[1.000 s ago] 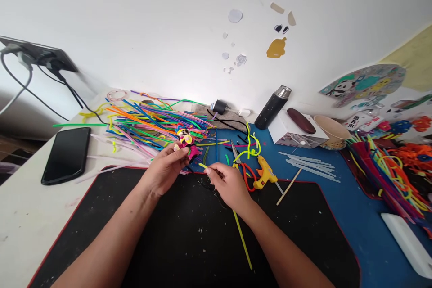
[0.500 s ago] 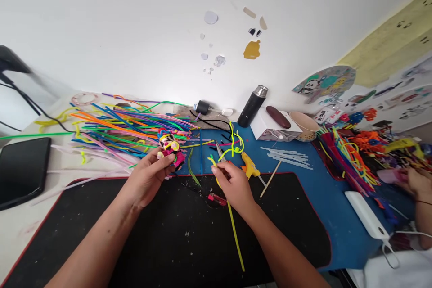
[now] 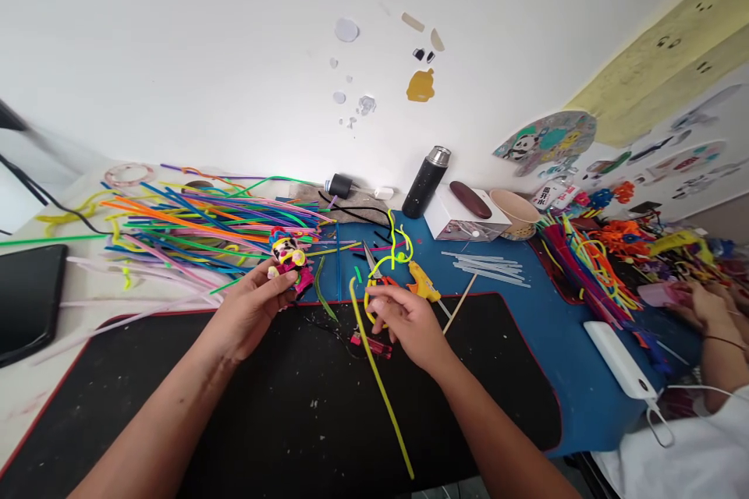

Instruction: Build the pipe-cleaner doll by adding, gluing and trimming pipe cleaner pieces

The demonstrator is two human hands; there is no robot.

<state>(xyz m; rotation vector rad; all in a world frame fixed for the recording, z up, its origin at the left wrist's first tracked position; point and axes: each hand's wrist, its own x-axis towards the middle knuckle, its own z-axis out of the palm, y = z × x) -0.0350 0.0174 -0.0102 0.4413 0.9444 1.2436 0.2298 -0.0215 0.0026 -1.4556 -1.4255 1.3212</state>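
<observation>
My left hand (image 3: 253, 310) grips a small panda figure (image 3: 291, 269) in a pink outfit and colourful headdress, its thumb across the body. My right hand (image 3: 406, 323) has its fingers loosely bent and apart, with nothing visible between them. Just left of those fingertips, a long yellow pipe cleaner (image 3: 383, 390) stretches down over the black mat (image 3: 281, 413). Scissors (image 3: 370, 256) lie beyond the right hand, their handles partly hidden by it. A red lighter (image 3: 374, 345) rests on the mat below the fingers.
Many coloured pipe cleaners (image 3: 193, 218) are heaped at left, near a black tablet (image 3: 32, 304). A yellow glue gun (image 3: 422, 282), glue sticks (image 3: 488, 267) and a black flask (image 3: 427, 182) stand or lie right of centre. Another person's hand (image 3: 711, 312) is at far right.
My right hand has let go of the yellow pipe cleaner, which now lies to the left of its fingers. The panda figure stays in my left hand. The view has shifted slightly right.
</observation>
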